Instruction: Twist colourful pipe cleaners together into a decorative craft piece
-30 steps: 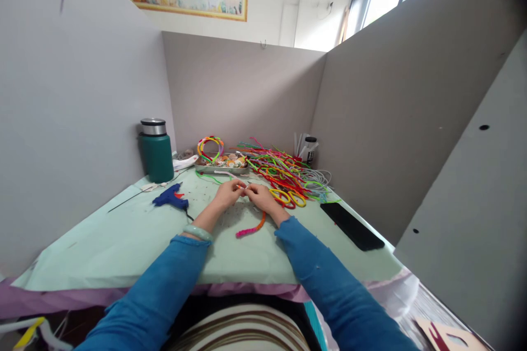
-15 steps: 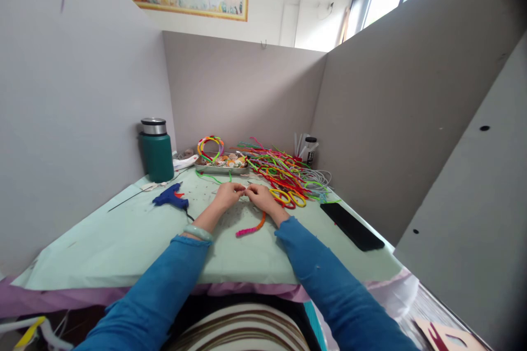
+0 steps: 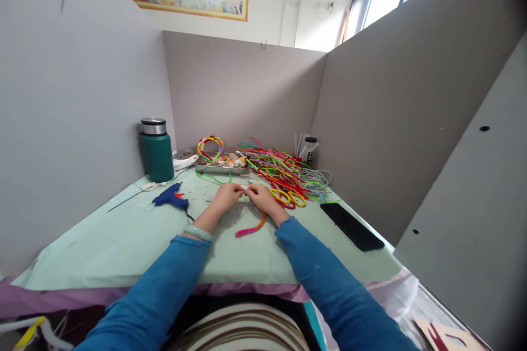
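Note:
My left hand and my right hand meet fingertip to fingertip above the middle of the table, both closed in a pinch. A fuzzy pipe cleaner strip, pink at its free end and orange further up, curves out from beneath my right hand. A bit of orange shows at my left fingertips; most of what lies between the fingers is hidden. Just beyond my right hand are scissors with yellow handles. Left of my left hand lies a blue hot glue gun.
A heap of coloured pipe cleaners lies at the back. Beside it, a metal tray holds small pieces, with a colourful wrapped ring at it. A green bottle stands left, a black phone-like slab lies right. Grey partitions enclose the table.
My left fingers have shifted very slightly, and a bit of orange now shows at their tips. The strip's pink end and both arms stay almost in place.

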Demonstrator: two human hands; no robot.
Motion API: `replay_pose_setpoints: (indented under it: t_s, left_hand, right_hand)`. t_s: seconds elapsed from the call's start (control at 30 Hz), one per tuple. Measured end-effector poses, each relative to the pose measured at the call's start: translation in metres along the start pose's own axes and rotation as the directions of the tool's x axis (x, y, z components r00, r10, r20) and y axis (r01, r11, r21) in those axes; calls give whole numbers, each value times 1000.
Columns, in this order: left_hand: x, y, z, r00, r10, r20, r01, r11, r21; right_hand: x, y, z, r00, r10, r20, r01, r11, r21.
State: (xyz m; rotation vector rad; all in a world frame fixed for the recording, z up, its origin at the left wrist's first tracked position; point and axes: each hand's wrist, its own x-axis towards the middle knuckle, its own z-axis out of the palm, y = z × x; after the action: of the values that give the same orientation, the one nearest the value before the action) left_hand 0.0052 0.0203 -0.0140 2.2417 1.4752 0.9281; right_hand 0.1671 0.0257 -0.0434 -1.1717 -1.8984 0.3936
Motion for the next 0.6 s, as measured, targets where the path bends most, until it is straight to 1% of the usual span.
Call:
replay_pose_setpoints:
  t_s: [0.43, 0.6]
  left_hand:
    - [1, -3, 2, 1000, 2, 12, -2, 1000, -8]
    - [1, -5, 3, 999, 5, 34, -5, 1000, 24]
  right_hand:
    - [-1, -1, -1, 1000, -6, -7, 6, 1000, -18]
    - [-1, -1, 0, 1000, -14, -14, 14, 1000, -18]
